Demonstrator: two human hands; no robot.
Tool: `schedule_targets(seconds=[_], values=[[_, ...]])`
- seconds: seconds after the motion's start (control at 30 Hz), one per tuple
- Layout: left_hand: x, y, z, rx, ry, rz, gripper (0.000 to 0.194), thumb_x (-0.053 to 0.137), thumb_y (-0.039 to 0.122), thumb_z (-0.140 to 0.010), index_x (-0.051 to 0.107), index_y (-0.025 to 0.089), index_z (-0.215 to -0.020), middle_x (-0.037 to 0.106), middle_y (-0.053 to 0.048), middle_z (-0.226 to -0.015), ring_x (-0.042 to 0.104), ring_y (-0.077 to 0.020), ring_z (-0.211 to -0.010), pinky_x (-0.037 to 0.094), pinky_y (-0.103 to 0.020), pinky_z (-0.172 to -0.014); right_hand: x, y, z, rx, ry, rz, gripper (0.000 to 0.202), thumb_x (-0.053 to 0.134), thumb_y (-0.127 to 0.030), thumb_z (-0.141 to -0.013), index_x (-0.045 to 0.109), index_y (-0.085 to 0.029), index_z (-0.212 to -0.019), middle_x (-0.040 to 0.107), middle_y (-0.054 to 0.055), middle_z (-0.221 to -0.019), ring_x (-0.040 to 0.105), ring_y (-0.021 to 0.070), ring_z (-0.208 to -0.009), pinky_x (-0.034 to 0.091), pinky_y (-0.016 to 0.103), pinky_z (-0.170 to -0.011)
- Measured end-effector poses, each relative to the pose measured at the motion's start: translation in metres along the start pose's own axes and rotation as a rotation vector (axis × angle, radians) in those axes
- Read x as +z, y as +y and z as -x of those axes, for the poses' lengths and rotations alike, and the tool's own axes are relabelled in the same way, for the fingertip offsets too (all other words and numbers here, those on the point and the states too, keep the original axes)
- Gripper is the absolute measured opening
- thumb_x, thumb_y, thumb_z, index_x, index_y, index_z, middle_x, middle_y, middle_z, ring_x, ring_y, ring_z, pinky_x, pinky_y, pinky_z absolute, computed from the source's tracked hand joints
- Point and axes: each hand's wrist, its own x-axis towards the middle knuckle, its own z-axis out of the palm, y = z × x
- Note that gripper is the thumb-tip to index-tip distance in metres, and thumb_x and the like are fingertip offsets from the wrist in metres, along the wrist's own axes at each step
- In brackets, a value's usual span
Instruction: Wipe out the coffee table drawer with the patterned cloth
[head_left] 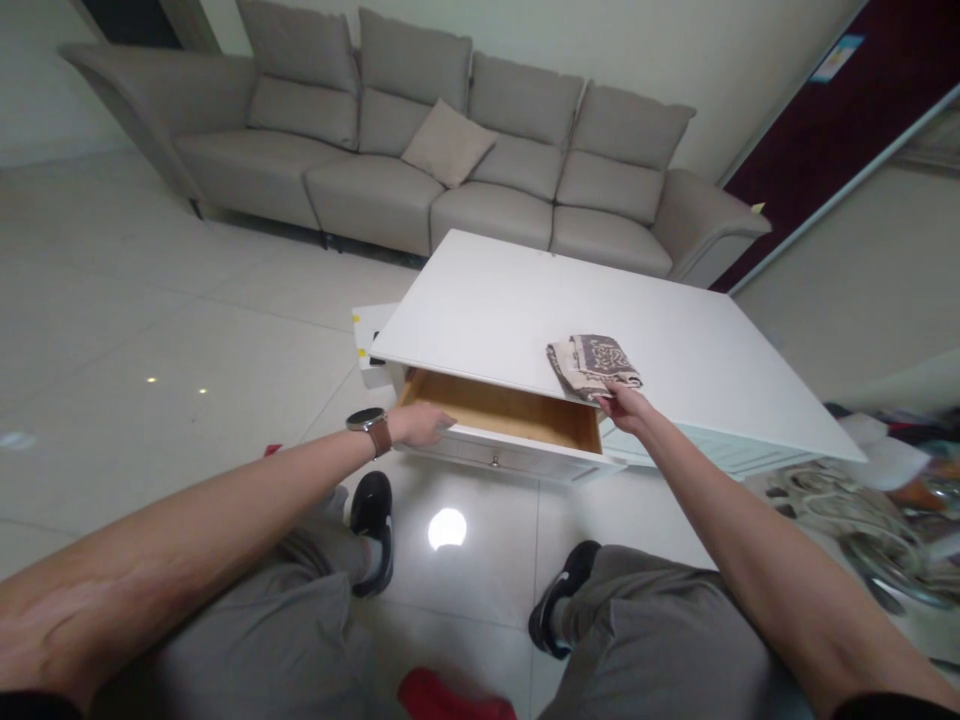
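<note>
My left hand (421,425), a watch on its wrist, grips the top edge of a drawer (532,458) near its left front corner. The drawer stands pulled out from a white coffee table (487,290), and its bare wooden inside shows. My right hand (625,407) is closed on the near edge of a folded cloth (592,365), beige with a dark brown pattern. That cloth is at the table's front edge, just beyond the drawer's right end. Some fingers of both hands are hidden.
A long grey sofa (375,190) with a beige cushion (450,143) stands behind the table. A white box (373,322) sits by the table's left end. Red fabric (454,697) lies on the floor between my feet. Piled items (862,520) lie at the right.
</note>
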Motion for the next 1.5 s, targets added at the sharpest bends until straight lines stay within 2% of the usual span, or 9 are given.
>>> schedule_targets(seconds=[0.2,0.43,0.5,0.6,0.73,0.97,1.13,1.33,1.5], values=[[0.0,0.003,-0.002,-0.024,-0.029,-0.001,0.06,0.057,0.02,-0.09,0.056,0.019,-0.15,0.068,-0.016,-0.139,0.065,-0.0297,-0.125,0.048,-0.036,-0.106,0.033,0.004,0.005,-0.035,-0.157,-0.069,0.023,0.048,-0.005,-0.096,0.059,-0.017,-0.112,0.075,0.005,-0.092,0.073,0.0109,-0.077,0.063,0.019,-0.069],[-0.008,0.011,0.004,-0.03,0.107,0.021,0.051,0.06,0.023,-0.089,0.061,0.019,-0.139,0.066,-0.016,-0.136,0.064,-0.0297,-0.123,0.05,-0.036,-0.1,0.044,0.007,0.021,-0.095,-0.24,0.482,0.007,0.06,-0.016,-0.091,0.066,-0.013,-0.092,0.072,0.01,-0.079,0.068,0.0155,-0.065,0.06,0.027,-0.064],[-0.012,0.015,0.008,-0.037,0.114,0.005,0.032,0.057,0.022,-0.09,0.072,0.018,-0.118,0.073,-0.016,-0.119,0.069,-0.0291,-0.108,0.053,-0.036,-0.091,0.037,0.01,0.026,-0.284,-0.312,0.787,0.011,0.067,-0.025,-0.088,0.068,-0.014,-0.087,0.072,0.01,-0.081,0.069,0.0188,-0.07,0.059,0.032,-0.07],[-0.012,0.019,0.01,-0.051,-0.005,0.015,0.024,0.053,0.02,-0.089,0.077,0.016,-0.089,0.077,-0.014,-0.096,0.072,-0.0276,-0.091,0.054,-0.035,-0.081,0.027,0.021,0.034,-0.791,-0.52,1.329,0.026,0.077,-0.036,-0.082,0.073,-0.017,-0.098,0.073,0.01,-0.102,0.069,0.0251,-0.097,0.056,0.039,-0.09],[0.0,0.014,0.008,-0.093,-0.062,0.015,0.024,0.057,0.02,-0.086,0.079,0.015,-0.095,0.078,-0.017,-0.105,0.073,-0.0298,-0.095,0.055,-0.036,-0.08,0.02,0.039,0.043,-1.099,-0.73,1.479,0.075,0.087,-0.038,-0.071,0.061,-0.021,-0.139,0.058,0.016,-0.143,0.055,0.0315,-0.131,0.045,0.047,-0.11],[0.005,0.008,-0.007,-0.109,-0.1,0.014,0.025,0.057,0.027,-0.087,0.078,0.014,-0.092,0.078,-0.018,-0.105,0.073,-0.029,-0.095,0.056,-0.035,-0.08,0.02,0.054,0.049,-1.152,-0.538,1.599,0.114,0.089,-0.042,-0.065,0.033,-0.028,-0.162,0.039,0.018,-0.162,0.036,0.04,-0.148,0.036,0.059,-0.114],[-0.003,0.008,-0.018,-0.12,-0.134,0.037,0.026,0.056,0.026,-0.086,0.079,0.013,-0.089,0.079,-0.017,-0.1,0.074,-0.0267,-0.091,0.056,-0.033,-0.079,0.024,0.056,0.04,-1.109,-0.505,1.595,0.129,0.093,-0.043,-0.06,0.023,-0.022,-0.166,0.026,0.021,-0.169,0.028,0.0395,-0.154,0.031,0.057,-0.12],[-0.008,0.003,-0.029,-0.151,-0.119,0.043,0.028,0.055,0.028,-0.089,0.077,0.012,-0.093,0.078,-0.019,-0.103,0.074,-0.029,-0.096,0.057,-0.035,-0.082,0.032,0.056,0.031,-1.141,-0.486,1.596,0.119,0.091,-0.033,-0.063,0.029,-0.017,-0.163,0.029,0.022,-0.168,0.028,0.0381,-0.154,0.028,0.053,-0.124],[-0.004,-0.003,-0.036,-0.192,-0.053,0.053,0.038,0.058,0.031,-0.091,0.067,0.011,-0.123,0.07,-0.023,-0.131,0.069,-0.0329,-0.116,0.056,-0.039,-0.093,0.04,0.052,0.033,-1.168,-0.365,1.604,0.087,0.081,-0.025,-0.077,0.041,-0.023,-0.154,0.044,0.015,-0.161,0.042,0.0333,-0.145,0.04,0.048,-0.113]])
